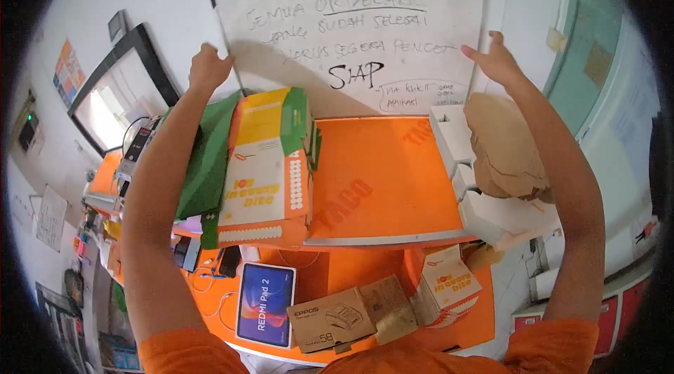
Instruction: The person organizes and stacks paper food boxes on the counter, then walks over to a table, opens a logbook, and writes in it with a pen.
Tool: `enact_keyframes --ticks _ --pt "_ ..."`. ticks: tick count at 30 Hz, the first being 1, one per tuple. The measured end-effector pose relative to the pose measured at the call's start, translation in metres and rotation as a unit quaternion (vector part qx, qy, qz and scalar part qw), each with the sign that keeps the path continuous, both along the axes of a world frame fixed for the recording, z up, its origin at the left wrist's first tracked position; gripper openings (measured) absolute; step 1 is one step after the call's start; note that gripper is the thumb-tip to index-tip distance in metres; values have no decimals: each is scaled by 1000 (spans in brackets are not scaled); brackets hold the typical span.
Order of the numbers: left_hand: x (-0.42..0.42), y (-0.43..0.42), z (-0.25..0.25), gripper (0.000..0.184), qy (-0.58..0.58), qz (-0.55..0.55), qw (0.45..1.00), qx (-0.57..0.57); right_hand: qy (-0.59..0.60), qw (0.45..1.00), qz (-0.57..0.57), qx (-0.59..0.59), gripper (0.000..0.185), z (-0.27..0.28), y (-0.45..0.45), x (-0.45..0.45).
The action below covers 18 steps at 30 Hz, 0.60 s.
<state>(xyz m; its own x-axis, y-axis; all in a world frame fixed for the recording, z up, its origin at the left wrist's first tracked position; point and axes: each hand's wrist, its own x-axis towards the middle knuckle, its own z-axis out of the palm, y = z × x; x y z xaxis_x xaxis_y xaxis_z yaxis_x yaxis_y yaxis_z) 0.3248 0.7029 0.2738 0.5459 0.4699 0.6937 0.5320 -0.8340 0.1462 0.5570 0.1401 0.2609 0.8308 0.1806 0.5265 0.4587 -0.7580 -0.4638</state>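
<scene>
A whiteboard (pixel 295 65) with black handwriting stands upright against the wall, behind the orange shelf top. At its left edge is my left hand (pixel 209 67), fingers curled and the thumb reaching to the frame. My right hand (pixel 497 63) is at the opposite edge, its thumb lying over the board's front and its fingers by the frame. How far the fingers go behind the frame is hidden. Below my left arm are stacked printed food boxes (pixel 263 163) and green packaging (pixel 207 156). Brown paper bags (pixel 502 142) and white boxes (pixel 453 135) lie below my right hand.
An orange shelf top (pixel 379 170) runs below the board. On the lower desk lie a Redmi Pad 2 box (pixel 265 304), a brown Eppos printer box (pixel 331 321), more printed food boxes (pixel 449 283) and cables. A dark-framed mirror or window (pixel 116 100) is at left, a greenish door (pixel 597 58) at right.
</scene>
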Motion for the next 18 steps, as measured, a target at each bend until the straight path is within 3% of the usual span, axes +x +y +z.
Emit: enact_keyframes --ticks 2,3,5,6,8,9,10,12,15,18 --pt "-44 -49 25 53 -64 -125 989 52 -31 998 48 26 88 18 -17 -76" --pt "-73 -85 35 49 -86 -175 981 24 -30 995 85 41 79 24 -27 -114" --pt "-141 -156 46 41 -88 -252 964 -19 -3 983 177 47 66 26 -43 -188" --pt "-175 -187 43 36 -70 -283 956 -34 76 966 227 95 65 20 -44 -219" --pt "-235 -240 17 44 -26 -285 954 -92 204 895 340 201 64 -8 -35 -270" --pt "-255 -262 -10 47 -78 -314 945 -54 250 840 403 262 65 -36 -19 -287" --pt "-267 -281 -40 50 -126 -346 930 -18 271 832 408 262 71 -59 5 -303" --pt "-278 -314 -81 53 -100 -260 956 86 313 784 430 320 82 -111 67 -317" --pt "-252 -328 -126 50 -128 -143 977 96 339 737 362 459 83 -145 152 -345" --pt "-233 -282 -165 55 -139 -96 973 157 226 622 432 612 75 -190 244 -357"
